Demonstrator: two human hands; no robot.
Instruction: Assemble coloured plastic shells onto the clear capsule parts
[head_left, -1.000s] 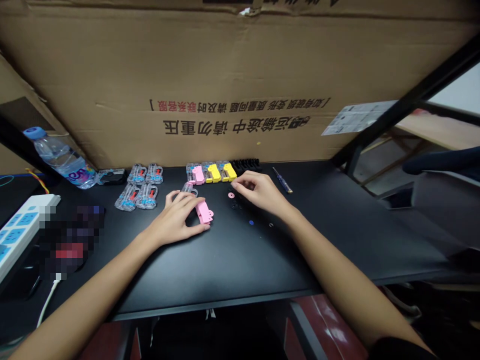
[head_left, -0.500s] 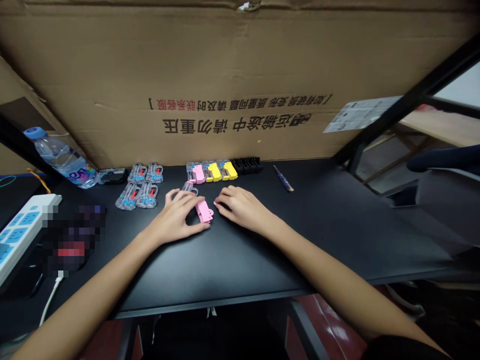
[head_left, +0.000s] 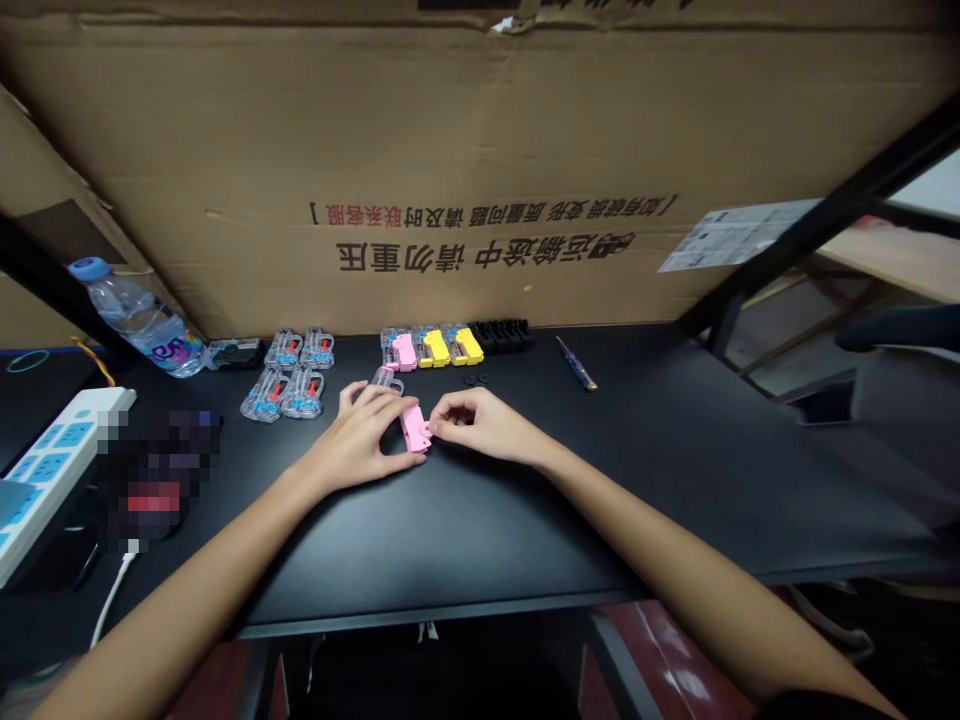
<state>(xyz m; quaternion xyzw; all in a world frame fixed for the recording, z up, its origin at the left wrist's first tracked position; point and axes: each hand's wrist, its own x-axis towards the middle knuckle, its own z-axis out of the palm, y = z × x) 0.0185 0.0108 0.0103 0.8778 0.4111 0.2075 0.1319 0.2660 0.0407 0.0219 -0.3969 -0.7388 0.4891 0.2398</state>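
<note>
The left hand (head_left: 366,432) gripped the pink part (head_left: 413,428) between half-spread fingers while the right hand (head_left: 491,424), fingertips nearly together, touched its edge, any hold unclear.

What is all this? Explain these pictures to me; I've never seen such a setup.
There is no machine: these are a person's two bare hands, filmed by one camera worn on the head, looking forward and down. Over a black table, the left hand holds a small pink plastic part; the right hand touches its right side, perhaps pinching something too hidden to tell. Farther back lie four clear plastic pieces with red and blue inside, two yellow plastic pieces and a slim blue screwdriver-like tool. At left is a white power strip.
</note>
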